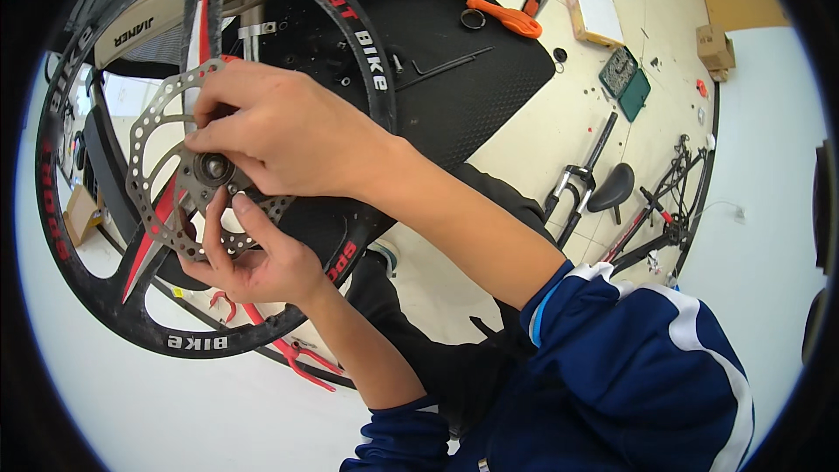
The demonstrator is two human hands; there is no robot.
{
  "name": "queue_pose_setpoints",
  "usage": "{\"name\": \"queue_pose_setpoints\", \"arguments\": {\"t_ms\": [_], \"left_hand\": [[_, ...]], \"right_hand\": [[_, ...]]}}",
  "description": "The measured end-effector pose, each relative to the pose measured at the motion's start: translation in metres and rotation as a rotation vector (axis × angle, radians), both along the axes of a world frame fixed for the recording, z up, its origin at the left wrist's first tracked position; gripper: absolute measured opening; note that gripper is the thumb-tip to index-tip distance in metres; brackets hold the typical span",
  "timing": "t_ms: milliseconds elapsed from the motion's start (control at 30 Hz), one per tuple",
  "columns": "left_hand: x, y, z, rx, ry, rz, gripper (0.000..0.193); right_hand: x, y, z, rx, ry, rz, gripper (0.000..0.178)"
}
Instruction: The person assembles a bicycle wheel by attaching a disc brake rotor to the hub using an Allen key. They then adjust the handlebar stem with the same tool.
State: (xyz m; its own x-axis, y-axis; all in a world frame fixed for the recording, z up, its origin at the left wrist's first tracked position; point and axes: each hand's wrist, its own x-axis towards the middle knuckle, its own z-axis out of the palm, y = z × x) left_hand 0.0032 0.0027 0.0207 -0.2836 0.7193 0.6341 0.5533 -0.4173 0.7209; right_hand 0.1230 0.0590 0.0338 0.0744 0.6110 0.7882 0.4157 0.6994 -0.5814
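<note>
A silver disc brake rotor with rows of holes lies against the hub of a black spoked bicycle wheel. Over the rotor's upper right part is my right hand, its fingers curled and closed, thumb and forefinger meeting at the rotor's inner arm. What lies under the palm is hidden. My left hand comes from below, palm up, thumb and forefinger pinched together at a small dark bolt just below the hub. Its other fingers curl at the rotor's lower edge.
Beneath the wheel is a black textured work surface with an orange-handled screwdriver, hex keys and small hardware. On the floor at right are an open green case, a fork, a saddle and a bicycle frame.
</note>
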Motion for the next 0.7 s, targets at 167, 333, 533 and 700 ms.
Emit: {"name": "queue_pose_setpoints", "arguments": {"t_ms": [167, 333, 533, 700], "left_hand": [[0.002, 0.001, -0.004, 0.012, 0.011, -0.023, 0.018], [0.004, 0.002, -0.001, 0.029, 0.054, -0.031, 0.018], [-0.005, -0.005, -0.006, -0.093, 0.004, 0.019, 0.023], [0.0, 0.005, -0.006, 0.081, -0.03, 0.023, 0.027]], "right_hand": [[0.003, 0.001, 0.0, 0.008, 0.024, -0.054, 0.017], [0.005, 0.003, 0.003, 0.001, 0.035, -0.047, 0.018], [0.002, -0.002, 0.017, -0.171, -0.14, 0.013, 0.02], [0.016, 0.008, 0.005, -0.151, -0.071, 0.099, 0.016]]}}
